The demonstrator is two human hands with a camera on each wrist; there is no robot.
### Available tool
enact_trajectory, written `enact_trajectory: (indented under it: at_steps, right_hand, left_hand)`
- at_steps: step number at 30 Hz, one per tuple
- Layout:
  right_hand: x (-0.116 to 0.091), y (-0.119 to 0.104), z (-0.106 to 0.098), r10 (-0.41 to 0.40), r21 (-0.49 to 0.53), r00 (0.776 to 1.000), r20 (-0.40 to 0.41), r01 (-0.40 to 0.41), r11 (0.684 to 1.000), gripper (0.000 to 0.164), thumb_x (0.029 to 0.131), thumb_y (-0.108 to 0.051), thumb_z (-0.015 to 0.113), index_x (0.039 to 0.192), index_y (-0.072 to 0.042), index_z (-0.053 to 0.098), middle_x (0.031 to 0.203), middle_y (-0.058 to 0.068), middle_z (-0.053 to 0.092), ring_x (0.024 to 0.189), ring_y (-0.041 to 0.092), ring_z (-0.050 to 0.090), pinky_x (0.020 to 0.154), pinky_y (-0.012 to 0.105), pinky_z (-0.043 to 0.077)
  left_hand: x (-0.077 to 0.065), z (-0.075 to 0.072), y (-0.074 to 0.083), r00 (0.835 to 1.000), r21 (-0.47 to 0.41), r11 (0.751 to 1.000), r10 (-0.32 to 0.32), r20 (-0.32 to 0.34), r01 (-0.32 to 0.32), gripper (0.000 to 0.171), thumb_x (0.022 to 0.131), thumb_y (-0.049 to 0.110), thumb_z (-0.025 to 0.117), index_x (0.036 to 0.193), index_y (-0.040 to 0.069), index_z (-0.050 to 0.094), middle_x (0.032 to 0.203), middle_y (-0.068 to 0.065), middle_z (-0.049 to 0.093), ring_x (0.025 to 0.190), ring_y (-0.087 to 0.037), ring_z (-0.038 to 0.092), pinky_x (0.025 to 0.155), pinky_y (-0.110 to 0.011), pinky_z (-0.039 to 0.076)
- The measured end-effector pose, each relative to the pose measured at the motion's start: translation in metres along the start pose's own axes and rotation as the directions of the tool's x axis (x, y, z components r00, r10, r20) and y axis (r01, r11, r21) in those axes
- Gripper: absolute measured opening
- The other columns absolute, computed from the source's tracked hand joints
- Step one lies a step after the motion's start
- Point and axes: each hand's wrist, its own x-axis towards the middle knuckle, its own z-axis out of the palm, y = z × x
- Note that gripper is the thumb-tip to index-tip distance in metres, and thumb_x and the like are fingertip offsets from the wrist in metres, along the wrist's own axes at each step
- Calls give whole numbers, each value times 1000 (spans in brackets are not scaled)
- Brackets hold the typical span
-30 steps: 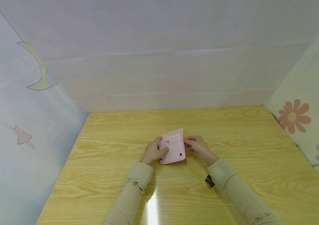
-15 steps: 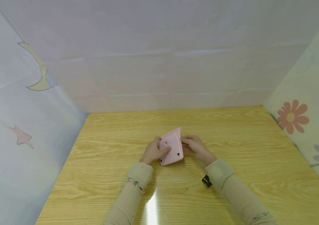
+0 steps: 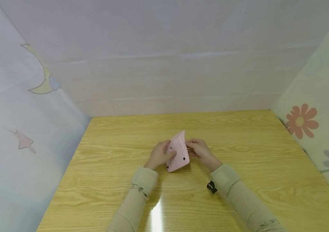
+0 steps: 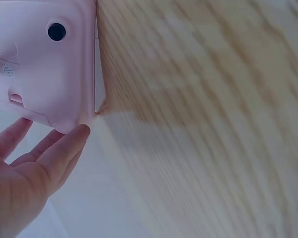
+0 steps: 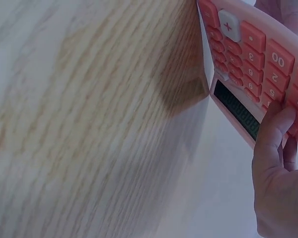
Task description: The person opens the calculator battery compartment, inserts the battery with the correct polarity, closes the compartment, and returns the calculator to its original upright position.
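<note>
A pink calculator (image 3: 177, 156) is held tilted above the table, its back towards the head camera. Round dark feet show on that back. Its front, with pink keys (image 5: 253, 57) and a dark display (image 5: 236, 108), appears in the right wrist view. My left hand (image 3: 157, 155) grips the left side, thumb across the back. In the left wrist view, fingers (image 4: 74, 139) touch the casing's corner and edge. My right hand (image 3: 202, 152) holds the opposite edge, with fingertips (image 5: 287, 114) on the keys; its thumb's exact contact is hard to make out.
The wood-grain table (image 3: 109, 161) extends on all sides of the hands. A small black object (image 3: 212, 187) is beside the right cuff. Pale printed sheets (image 3: 164, 74) hang behind and at both sides.
The calculator has turned and tilted further, so its back looks narrower and its right edge lies slightly further left. My right hand has shifted slightly left; both hands stay on it.
</note>
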Motion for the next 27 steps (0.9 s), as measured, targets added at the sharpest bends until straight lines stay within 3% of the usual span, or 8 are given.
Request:
enact_trajectory:
  at_steps: [12,20,27]
  right_hand:
    - [1,-4,5,-83,-118,996,-38,78,990,18,91,-11,53,97,5,57,79,2,60,69,15,61,61,26,51]
    - [1,-6,8,-110,-149,993,-48,102,984,24,92,-13,53,103,8,57,81,3,61,72,18,61,59,25,51]
    - [-1,-6,10,-127,-132,991,-29,122,984,23,94,-12,49,101,8,56,79,3,60,71,17,60,58,24,51]
  left_hand:
    - [2,4,-3,990,-136,981,133,-37,-137,56,88,21,60,135,0,38,133,-18,45,120,-31,44,96,-43,37]
    - [1,4,3,997,-205,976,73,-27,-77,55,90,22,57,137,3,37,132,-17,46,118,-28,46,88,-40,44]
    - [1,3,5,1000,-300,954,3,-5,-5,54,91,23,56,138,3,36,134,-19,42,122,-30,42,95,-42,39]
